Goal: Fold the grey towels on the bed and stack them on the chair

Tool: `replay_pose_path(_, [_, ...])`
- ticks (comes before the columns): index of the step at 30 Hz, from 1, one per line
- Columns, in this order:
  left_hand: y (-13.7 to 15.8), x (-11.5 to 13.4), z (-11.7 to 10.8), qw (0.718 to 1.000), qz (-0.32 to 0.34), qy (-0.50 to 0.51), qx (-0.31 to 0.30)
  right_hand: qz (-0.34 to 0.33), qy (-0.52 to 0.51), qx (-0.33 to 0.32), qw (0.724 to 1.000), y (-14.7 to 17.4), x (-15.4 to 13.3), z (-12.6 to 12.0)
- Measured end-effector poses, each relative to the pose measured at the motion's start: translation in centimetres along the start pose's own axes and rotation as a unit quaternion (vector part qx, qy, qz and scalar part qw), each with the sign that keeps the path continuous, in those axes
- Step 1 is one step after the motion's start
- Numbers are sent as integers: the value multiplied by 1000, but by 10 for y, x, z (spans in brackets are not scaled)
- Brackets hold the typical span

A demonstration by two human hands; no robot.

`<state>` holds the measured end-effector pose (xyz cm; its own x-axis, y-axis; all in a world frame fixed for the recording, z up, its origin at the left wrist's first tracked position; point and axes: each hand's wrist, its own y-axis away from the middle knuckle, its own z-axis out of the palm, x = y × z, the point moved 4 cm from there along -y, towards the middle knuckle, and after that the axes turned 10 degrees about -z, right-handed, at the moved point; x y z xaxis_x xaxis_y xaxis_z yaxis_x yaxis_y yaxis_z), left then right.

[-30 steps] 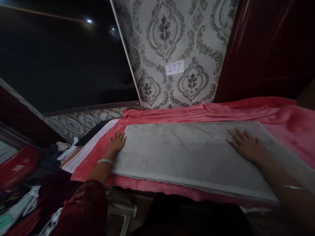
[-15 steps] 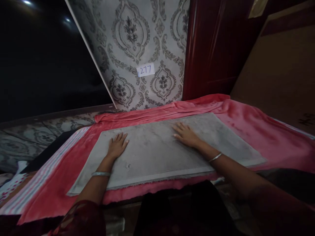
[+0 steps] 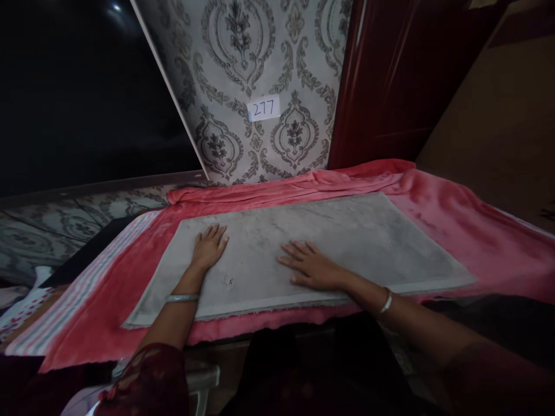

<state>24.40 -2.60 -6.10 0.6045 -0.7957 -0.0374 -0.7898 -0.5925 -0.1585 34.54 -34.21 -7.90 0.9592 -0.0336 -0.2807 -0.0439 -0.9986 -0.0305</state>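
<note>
A grey rectangular cloth (image 3: 260, 260), plush like a towel or mat, lies spread flat on a pinkish-red blanket (image 3: 130, 277). My left hand (image 3: 210, 247) rests palm down on the cloth's left part, fingers stretched out and holding nothing. Near the middle of the cloth, toward its front edge, my right hand (image 3: 313, 266) lies flat with spread fingers. A small dark mark shows on the cloth between the hands. The cloth's front edge looks a little frayed.
Behind the blanket stands a patterned wall with a paper label (image 3: 263, 107) reading 277. A large dark screen (image 3: 87, 98) leans in at left. A dark red door panel (image 3: 385, 81) and a brown cardboard box (image 3: 498, 115) stand at right. Striped fabric (image 3: 87, 289) borders the blanket's left side.
My right hand has slid left and toward me over the grey cloth. My left hand stays nearly in place. The camera view has shifted slightly.
</note>
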Motion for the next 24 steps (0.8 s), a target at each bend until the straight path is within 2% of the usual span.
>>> replay_pose_path(4, [0, 0, -1, 1000, 1, -2, 10, -101, -89, -11, 991, 28, -54, 6])
replay_pose_path(7, [0, 3, -2, 1000, 0, -4, 10, -116, -171, 14, 978, 46, -56, -7])
replay_pose_path(9, [1, 5, -4, 1000, 4, -8, -3, -60, -164, 84, 981, 57, -29, -22])
replay_pose_path(11, [4, 2, -4, 1000, 8, -13, -27, 43, -83, 154, 984, 73, 12, -36])
replay_pose_path(12, [6, -3, -5, 999, 7, -15, -40, 100, -34, 169, 980, 83, 34, -39])
replay_pose_path(14, [14, -21, -4, 998, -8, -20, -59, 219, 40, 157, 962, 108, 74, -37])
replay_pose_path(16, [27, -50, -3, 997, -40, -21, -61, 298, 81, 122, 943, 131, 102, -28])
replay_pose_path(18, [42, -82, -1, 995, -81, -19, -60, 324, 100, 99, 936, 147, 115, -17])
replay_pose_path(20, [58, -111, 0, 991, -117, -17, -61, 323, 108, 96, 935, 155, 118, -9])
replay_pose_path(22, [71, -130, 0, 989, -137, -14, -60, 321, 110, 97, 936, 156, 118, -6])
replay_pose_path(24, [80, -140, -3, 988, -140, -12, -59, 320, 105, 95, 937, 155, 118, -5])
